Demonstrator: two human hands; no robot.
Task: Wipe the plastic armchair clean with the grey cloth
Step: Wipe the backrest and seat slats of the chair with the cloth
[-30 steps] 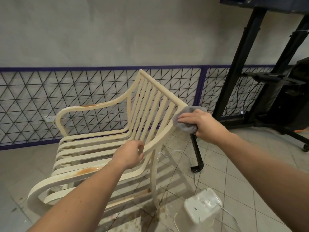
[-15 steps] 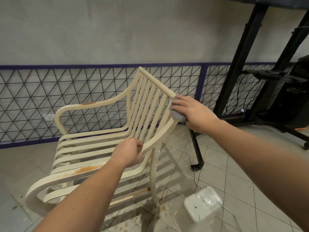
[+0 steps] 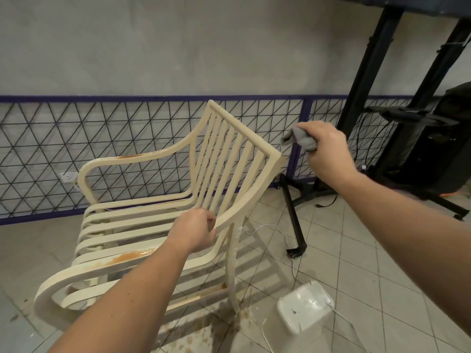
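A cream plastic armchair with a slatted back and seat stands tilted on the tiled floor, facing left. Orange-brown stains mark its near armrest and far armrest. My left hand grips the near side rail where the back meets the armrest. My right hand holds the bunched grey cloth in the air, just right of and above the top corner of the chair's back, not touching it.
A white plastic box with a white cable lies on the floor at the lower right. Black stand legs and dark equipment fill the right. A wire lattice fence runs along the wall behind. Brown spatter dirties the tiles under the chair.
My right hand with the cloth has slid up the chair's back rail and lifted off past its top corner. My left hand keeps its grip on the rail.
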